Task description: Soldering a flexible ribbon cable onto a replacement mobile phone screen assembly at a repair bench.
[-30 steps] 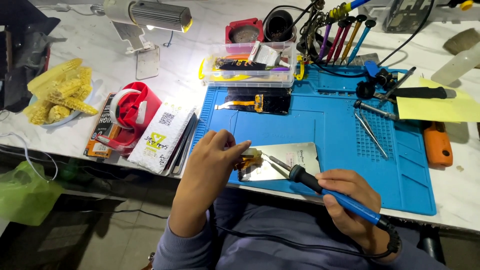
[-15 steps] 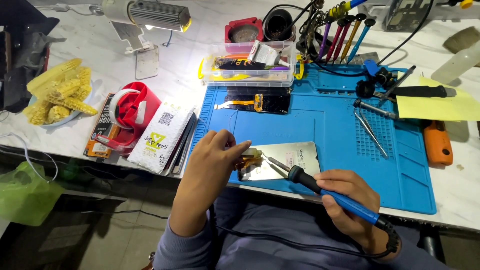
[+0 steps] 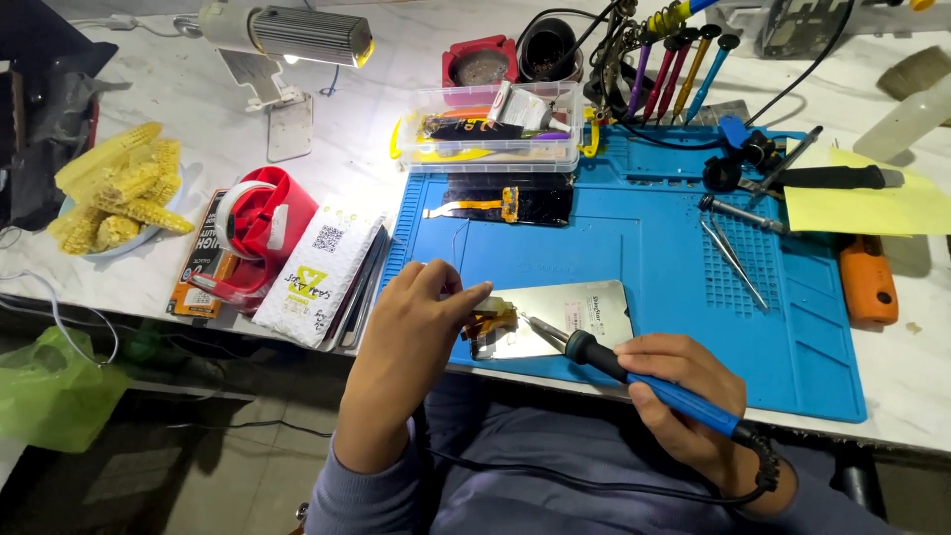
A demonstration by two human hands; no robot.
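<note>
A silvery phone screen panel (image 3: pixel 570 312) lies on the blue work mat (image 3: pixel 644 248) near its front edge. My left hand (image 3: pixel 421 317) pinches the panel's orange flex cable end (image 3: pixel 492 319) at the left corner. A blue-handled soldering iron (image 3: pixel 634 374) is gripped in my right hand (image 3: pixel 684 391), its tip touching the flex area beside my left fingers. The iron's black cord runs back under my arms.
A second dark screen with a flex cable (image 3: pixel 505 205) lies further up the mat. Behind it sit a clear parts box (image 3: pixel 490 124) and a screwdriver rack (image 3: pixel 674 50). Tweezers (image 3: pixel 733 258), an orange tool (image 3: pixel 867 282), a red tape dispenser (image 3: pixel 263 223), corn cobs (image 3: pixel 119 188) and a lamp (image 3: pixel 287 35) surround the mat.
</note>
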